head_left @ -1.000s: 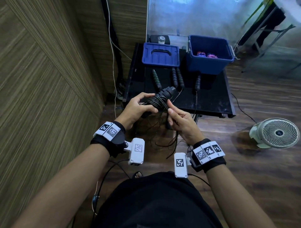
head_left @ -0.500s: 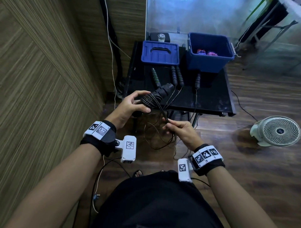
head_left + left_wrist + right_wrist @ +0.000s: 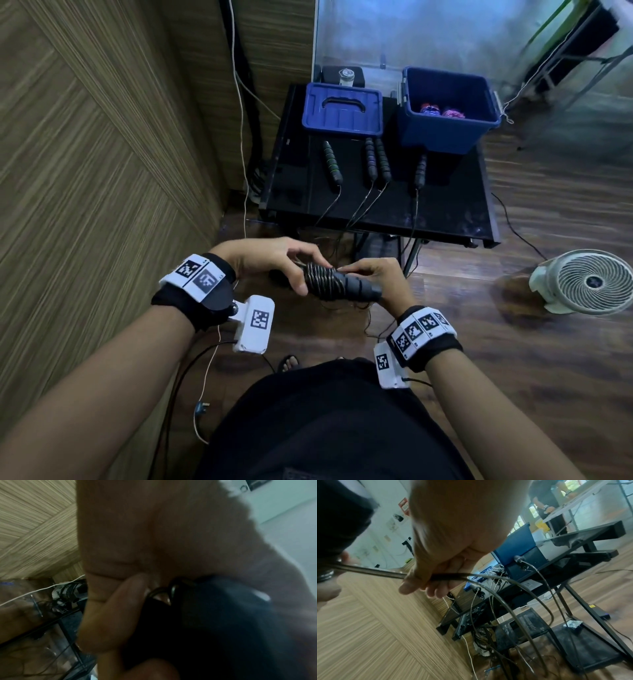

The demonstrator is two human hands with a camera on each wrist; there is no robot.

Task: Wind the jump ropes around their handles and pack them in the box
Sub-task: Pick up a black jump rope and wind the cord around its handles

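Note:
I hold a pair of black jump rope handles level in front of my body, with thin black rope coiled round their left half. My left hand grips the coiled end. My right hand is at the bare end and pinches the loose rope between thumb and fingers; the rest hangs in loops toward the floor. The open blue box stands at the table's back right with two wound coloured ropes inside.
The blue lid lies left of the box on the black glass table. Several more handles lie there, their ropes trailing over the front edge. A white fan stands on the floor to the right; a wood wall is at left.
Both hands have dropped nearer my body. The handles turned from pointing away to lying level, pointing right. My right hand came up from the hanging rope to the handles.

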